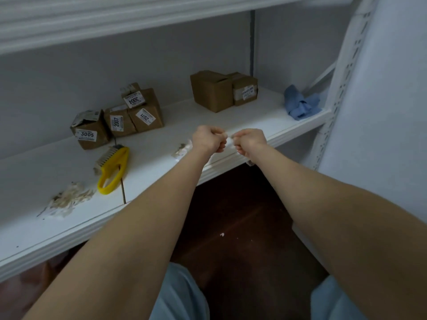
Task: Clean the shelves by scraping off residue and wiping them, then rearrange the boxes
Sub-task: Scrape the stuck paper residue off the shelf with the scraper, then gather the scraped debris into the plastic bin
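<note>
My left hand (209,140) and my right hand (250,142) are held together above the front edge of the white shelf (265,116), both with curled fingers pinching a small white scrap of residue (230,139) between them. A patch of peeled white residue (182,149) lies on the shelf just left of my left hand. A larger heap of scraped residue (67,200) sits at the front left. A yellow-handled brush (113,168) lies between the two. Small brown cardboard boxes with number labels (117,120) stand at the back left, and two more boxes (223,90) stand at the back.
A crumpled blue cloth (300,103) lies at the shelf's right end by the perforated white upright (342,88). Another shelf (115,17) hangs overhead. A thin dark rod (123,190) lies by the brush. White flecks (222,234) dot the dark floor below.
</note>
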A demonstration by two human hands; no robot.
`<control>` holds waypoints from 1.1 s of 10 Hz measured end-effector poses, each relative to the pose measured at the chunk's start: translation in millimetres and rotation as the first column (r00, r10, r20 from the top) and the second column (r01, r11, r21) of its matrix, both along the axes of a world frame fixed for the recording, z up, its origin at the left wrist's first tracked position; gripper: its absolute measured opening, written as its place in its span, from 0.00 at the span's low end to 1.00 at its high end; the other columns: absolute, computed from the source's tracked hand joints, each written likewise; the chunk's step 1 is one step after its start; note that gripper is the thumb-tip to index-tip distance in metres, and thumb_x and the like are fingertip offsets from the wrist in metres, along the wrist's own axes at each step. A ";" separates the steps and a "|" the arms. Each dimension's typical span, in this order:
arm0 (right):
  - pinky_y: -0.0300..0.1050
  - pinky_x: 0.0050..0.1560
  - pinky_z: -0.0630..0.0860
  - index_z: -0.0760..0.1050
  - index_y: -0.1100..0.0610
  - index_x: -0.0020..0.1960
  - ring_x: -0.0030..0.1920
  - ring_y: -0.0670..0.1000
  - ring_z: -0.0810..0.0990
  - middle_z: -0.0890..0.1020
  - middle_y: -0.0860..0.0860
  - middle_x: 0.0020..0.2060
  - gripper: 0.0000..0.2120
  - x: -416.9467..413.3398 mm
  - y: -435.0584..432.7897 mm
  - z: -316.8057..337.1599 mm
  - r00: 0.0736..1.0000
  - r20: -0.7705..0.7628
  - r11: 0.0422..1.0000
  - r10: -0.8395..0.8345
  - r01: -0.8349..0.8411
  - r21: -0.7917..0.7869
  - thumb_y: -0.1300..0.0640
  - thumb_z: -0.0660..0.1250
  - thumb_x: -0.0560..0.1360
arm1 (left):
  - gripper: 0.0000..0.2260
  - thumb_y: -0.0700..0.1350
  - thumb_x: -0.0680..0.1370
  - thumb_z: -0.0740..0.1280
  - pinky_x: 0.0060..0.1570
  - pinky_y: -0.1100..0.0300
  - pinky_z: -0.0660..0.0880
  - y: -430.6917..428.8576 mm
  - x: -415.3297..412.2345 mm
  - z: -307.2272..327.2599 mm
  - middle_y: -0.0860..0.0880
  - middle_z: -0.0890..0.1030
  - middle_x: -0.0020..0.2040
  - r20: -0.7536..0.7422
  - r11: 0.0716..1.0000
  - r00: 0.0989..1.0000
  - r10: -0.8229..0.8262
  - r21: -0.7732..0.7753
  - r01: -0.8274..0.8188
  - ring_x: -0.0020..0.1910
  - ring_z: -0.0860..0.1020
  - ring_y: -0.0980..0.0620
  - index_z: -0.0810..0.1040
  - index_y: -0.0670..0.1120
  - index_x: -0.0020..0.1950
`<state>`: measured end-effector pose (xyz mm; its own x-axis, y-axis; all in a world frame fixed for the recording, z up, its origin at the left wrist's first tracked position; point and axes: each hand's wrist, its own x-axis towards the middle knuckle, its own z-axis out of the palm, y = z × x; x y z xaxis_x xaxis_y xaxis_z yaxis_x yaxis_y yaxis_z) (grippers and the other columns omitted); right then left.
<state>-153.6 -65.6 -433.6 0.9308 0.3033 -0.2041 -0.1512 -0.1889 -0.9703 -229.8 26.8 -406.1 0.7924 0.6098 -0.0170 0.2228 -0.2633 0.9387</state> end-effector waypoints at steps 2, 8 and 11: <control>0.50 0.53 0.79 0.73 0.51 0.34 0.41 0.52 0.77 0.79 0.51 0.34 0.13 7.2 -45.3 -12.8 0.998 0.001 0.997 -0.068 0.068 -0.033 0.66 0.67 0.73 | 0.09 0.39 0.77 0.66 0.35 0.59 0.78 -44.8 11.0 -5.6 0.45 0.81 0.36 -0.047 0.989 0.990 -0.136 0.050 0.139 0.32 0.78 0.52 0.76 0.44 0.36; 0.46 0.40 0.77 0.70 0.56 0.35 0.35 0.53 0.76 0.77 0.56 0.38 0.10 62.8 -163.3 -157.0 0.905 -0.232 0.920 -0.356 0.296 -0.258 0.59 0.64 0.76 | 0.07 0.37 0.75 0.66 0.37 0.59 0.79 -161.9 113.0 -159.9 0.43 0.81 0.40 -0.349 0.933 0.882 -0.316 0.054 0.355 0.41 0.80 0.49 0.81 0.42 0.39; 0.52 0.52 0.80 0.81 0.58 0.47 0.46 0.54 0.80 0.81 0.55 0.46 0.05 77.4 -231.7 -261.0 0.804 -0.369 0.878 -0.465 0.366 -0.308 0.60 0.67 0.74 | 0.08 0.45 0.77 0.66 0.50 0.51 0.80 -223.4 153.6 -270.9 0.44 0.83 0.49 -0.561 0.883 0.735 -0.381 0.016 0.470 0.48 0.81 0.47 0.83 0.45 0.48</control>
